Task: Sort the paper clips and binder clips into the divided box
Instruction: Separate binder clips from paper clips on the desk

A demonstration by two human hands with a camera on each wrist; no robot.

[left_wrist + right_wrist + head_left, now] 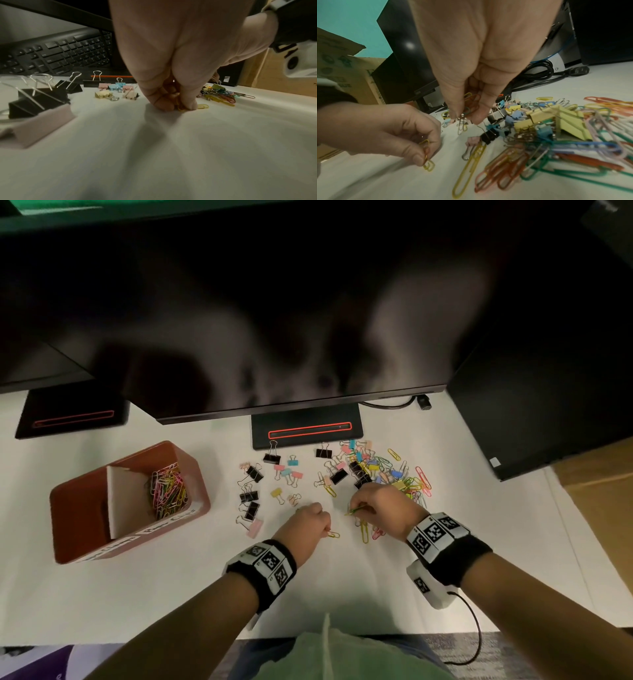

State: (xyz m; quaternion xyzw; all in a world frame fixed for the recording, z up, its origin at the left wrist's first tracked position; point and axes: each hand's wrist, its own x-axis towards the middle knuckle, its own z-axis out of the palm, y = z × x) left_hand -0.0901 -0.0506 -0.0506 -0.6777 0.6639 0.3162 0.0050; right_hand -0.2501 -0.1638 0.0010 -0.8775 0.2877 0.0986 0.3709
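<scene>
A red divided box (85,501) stands at the left; its right compartment holds a heap of coloured paper clips (168,491), the left one looks bare. My left hand (310,520) pinches yellow and orange paper clips (426,155) just above the white table, one yellow clip (203,106) showing beside the fingertips. My right hand (373,505) grips a bunch of paper clips (471,104) at the near edge of a mixed pile of paper clips and binder clips (383,470). Black and pastel binder clips (260,491) lie scattered left of my hands.
A monitor (274,320) overhangs the back of the table, its stand base (308,429) just behind the clips. A second base (72,416) sits at back left. A keyboard (56,52) lies beyond, cables (539,75) and a cardboard box (603,474) at right.
</scene>
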